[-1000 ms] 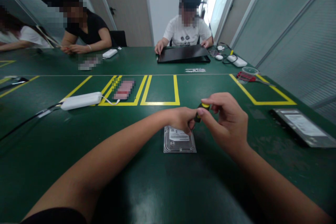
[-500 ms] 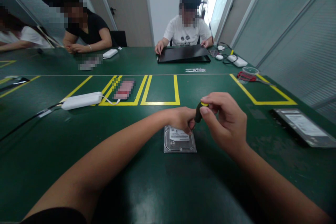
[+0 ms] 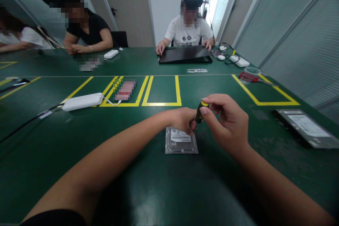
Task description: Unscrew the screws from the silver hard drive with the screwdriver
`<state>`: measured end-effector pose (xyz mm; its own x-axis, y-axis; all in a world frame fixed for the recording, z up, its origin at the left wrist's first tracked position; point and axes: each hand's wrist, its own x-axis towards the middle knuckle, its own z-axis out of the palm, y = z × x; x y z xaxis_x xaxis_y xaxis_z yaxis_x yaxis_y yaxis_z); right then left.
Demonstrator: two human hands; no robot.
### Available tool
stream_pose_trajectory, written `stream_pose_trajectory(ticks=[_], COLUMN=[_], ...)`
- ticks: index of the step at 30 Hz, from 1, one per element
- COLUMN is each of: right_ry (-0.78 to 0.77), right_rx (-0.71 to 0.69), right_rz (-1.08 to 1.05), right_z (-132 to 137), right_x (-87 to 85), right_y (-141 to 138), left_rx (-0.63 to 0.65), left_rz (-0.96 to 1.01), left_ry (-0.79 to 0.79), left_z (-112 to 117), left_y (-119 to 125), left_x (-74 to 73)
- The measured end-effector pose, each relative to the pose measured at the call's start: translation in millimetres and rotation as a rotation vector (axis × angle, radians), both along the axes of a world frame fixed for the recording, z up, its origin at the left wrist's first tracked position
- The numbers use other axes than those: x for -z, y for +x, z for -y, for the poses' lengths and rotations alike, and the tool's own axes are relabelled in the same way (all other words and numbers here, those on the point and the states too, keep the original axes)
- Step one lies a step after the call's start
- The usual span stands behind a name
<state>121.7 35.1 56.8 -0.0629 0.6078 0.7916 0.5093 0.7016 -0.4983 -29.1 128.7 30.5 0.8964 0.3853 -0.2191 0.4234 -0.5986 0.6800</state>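
A silver hard drive (image 3: 182, 147) with a white label lies flat on the green table, its far part hidden beneath my left hand. My right hand (image 3: 229, 122) pinches the black and yellow handle of a screwdriver (image 3: 200, 113) between thumb and fingers, above the drive's far right corner. My left hand (image 3: 184, 119) reaches across the drive with curled fingers closed around the lower end of the screwdriver. The screwdriver's tip is hidden behind those fingers.
A second drive-like metal unit (image 3: 308, 129) lies at the right. To the left are a white power strip (image 3: 83, 101) and a pink phone (image 3: 125, 90). Scissors with red handles (image 3: 249, 77) lie far right. Across the table, a person handles a black flat panel (image 3: 185, 54).
The screwdriver handle's yellow top has shifted slightly left, and more yellow shows on its side. My right fingers have moved with it; my left hand stays nearly still.
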Motion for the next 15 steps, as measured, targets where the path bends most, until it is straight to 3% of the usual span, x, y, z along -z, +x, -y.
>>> stream_pose_trajectory(ticks=[15], right_ry=[0.012], right_rx=[0.023], right_rz=[0.016], right_z=[-2.7], right_x=[1.7], right_y=[1.7], left_rx=[-0.043], left_rz=[-0.034], left_ry=[-0.032], left_z=[1.3], left_y=[0.8], left_x=[-6.4])
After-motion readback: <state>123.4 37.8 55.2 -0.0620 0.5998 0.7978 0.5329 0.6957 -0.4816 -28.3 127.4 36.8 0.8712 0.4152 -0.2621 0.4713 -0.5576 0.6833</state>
